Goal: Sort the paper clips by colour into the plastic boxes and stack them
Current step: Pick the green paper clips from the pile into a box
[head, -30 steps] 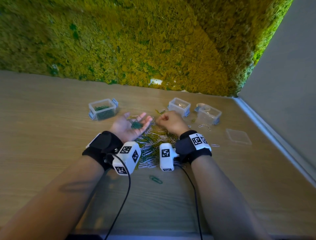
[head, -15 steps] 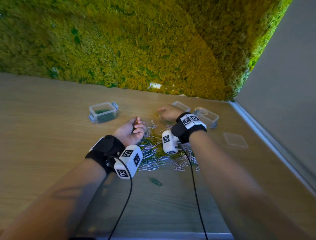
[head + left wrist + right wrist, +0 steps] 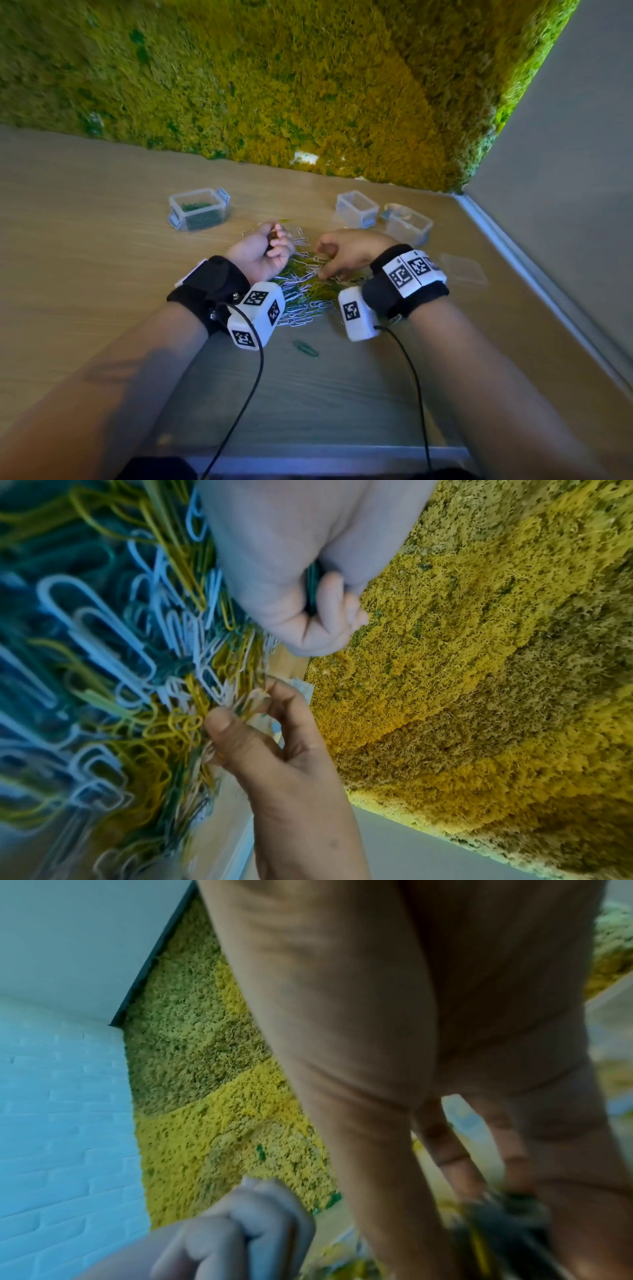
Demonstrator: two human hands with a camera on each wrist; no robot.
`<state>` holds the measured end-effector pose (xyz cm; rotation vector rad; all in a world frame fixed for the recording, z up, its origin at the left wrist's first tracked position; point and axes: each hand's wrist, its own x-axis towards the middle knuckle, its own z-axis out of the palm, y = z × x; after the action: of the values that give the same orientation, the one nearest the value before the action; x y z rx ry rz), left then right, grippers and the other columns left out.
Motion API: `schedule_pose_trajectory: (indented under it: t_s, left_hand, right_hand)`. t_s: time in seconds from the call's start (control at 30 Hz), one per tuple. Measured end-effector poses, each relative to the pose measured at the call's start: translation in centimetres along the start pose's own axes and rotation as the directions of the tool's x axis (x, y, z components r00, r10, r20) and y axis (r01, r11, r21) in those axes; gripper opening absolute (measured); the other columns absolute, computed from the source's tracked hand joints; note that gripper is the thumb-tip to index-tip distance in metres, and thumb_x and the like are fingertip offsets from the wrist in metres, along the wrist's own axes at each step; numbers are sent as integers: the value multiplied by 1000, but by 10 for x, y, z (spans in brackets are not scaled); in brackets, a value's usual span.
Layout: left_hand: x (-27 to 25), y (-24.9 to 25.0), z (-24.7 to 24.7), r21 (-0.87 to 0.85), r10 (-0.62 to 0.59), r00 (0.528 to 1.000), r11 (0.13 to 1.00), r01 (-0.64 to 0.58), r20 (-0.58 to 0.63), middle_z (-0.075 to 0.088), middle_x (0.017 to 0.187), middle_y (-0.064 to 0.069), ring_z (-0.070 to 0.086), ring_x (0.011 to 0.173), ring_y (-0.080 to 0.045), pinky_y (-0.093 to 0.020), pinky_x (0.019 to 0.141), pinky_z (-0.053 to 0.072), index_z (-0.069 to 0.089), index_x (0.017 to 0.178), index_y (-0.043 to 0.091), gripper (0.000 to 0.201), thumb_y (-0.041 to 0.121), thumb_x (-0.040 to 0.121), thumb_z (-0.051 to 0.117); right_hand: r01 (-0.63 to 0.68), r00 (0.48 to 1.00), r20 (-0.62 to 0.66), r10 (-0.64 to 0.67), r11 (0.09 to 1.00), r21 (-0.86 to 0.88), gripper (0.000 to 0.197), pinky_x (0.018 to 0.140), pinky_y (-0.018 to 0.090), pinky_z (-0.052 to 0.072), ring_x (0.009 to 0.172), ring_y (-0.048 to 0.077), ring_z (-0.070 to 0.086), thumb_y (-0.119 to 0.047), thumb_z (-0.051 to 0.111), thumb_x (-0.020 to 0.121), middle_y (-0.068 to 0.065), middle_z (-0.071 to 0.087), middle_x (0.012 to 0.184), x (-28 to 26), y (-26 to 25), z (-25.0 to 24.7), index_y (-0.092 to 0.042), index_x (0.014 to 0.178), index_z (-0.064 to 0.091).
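Head view: left hand (image 3: 265, 251) curls palm-up round green clips (image 3: 312, 588) at the pile's (image 3: 303, 287) far-left edge; right hand (image 3: 346, 253), w/ thumb and forefinger pinching clips, sits on the pile's right; green-clip box (image 3: 198, 214) beyond left hand

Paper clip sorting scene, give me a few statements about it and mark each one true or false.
1. The left hand grips green clips in its curled fingers. True.
2. The box with green clips stands to the right of both other boxes. False: it stands to their left.
3. The right hand reaches its fingertips into the mixed pile of clips. True.
4. A lone green clip lies inside the rightmost box. False: it lies on the table, nearer the person than the pile.
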<state>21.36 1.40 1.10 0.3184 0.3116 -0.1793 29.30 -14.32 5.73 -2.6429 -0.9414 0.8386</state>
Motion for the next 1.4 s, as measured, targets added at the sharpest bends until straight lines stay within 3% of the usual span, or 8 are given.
schedule_pose_trajectory:
  t_s: [0.1,0.17,0.27,0.47,0.73,0.93,1.1,1.4]
  left_hand:
    - [-1,0,1,36,23,999,999,-22,-25,38,55,2,38,35,-9,-17,28,29,46,61,12,48,32,103,32]
    - [-2,1,2,31,34,999,999,-33,-28,40,55,1,39,36,-9,-17,29,30,45,64,12,46,33,102,32]
    - [-2,2,1,-12,53,998,999,-53,-24,43,54,-1,41,36,-10,-18,29,31,45,69,11,41,31,102,33]
    - [3,7,-3,7,110,992,994,-110,-63,48,61,-1,45,42,-10,-19,33,37,48,76,10,37,33,102,35]
    - [2,11,-3,-43,113,990,992,-117,-83,51,63,-2,48,46,-11,-18,37,40,51,74,8,38,34,100,41]
    - [0,7,0,-3,133,986,991,-134,-98,49,63,-1,46,47,-9,-16,38,39,49,71,10,39,34,99,41]
    - [-1,7,1,-16,116,988,993,-118,-97,50,62,-2,47,47,-10,-17,38,39,49,73,10,37,34,99,42]
    - [-7,2,6,124,203,973,974,-189,-111,59,76,-8,55,66,-12,-16,53,52,58,82,5,22,19,96,49]
  right_hand:
    - [74,987,-146,-61,994,83,38,47,15,46,64,14,60,-14,70,85,-1,57,96,0,-4,8,-8,120,56]
    - [157,977,-189,-96,927,341,22,52,12,47,69,14,60,-7,64,88,-1,58,89,3,5,9,-4,109,59]
    - [224,972,-227,-57,508,832,15,64,21,57,80,16,64,6,48,93,7,62,96,1,22,3,-5,99,57]
    - [321,947,-309,-89,205,925,35,77,30,57,94,22,67,17,35,88,14,66,106,-3,52,-4,-5,101,58]
    - [302,897,-437,-64,810,503,20,87,21,44,101,5,62,-20,67,86,-10,69,109,-2,28,13,-24,106,69]
    - [247,892,-432,-134,945,216,47,77,20,47,87,9,60,-31,80,74,1,68,104,22,6,34,-13,115,67]
    - [307,870,-477,-127,895,323,20,58,12,44,65,6,56,-11,73,82,5,70,90,27,7,35,-10,101,72]
    - [375,927,-349,-139,410,832,23,64,17,53,67,11,63,5,51,92,10,69,86,22,29,27,-4,109,64]
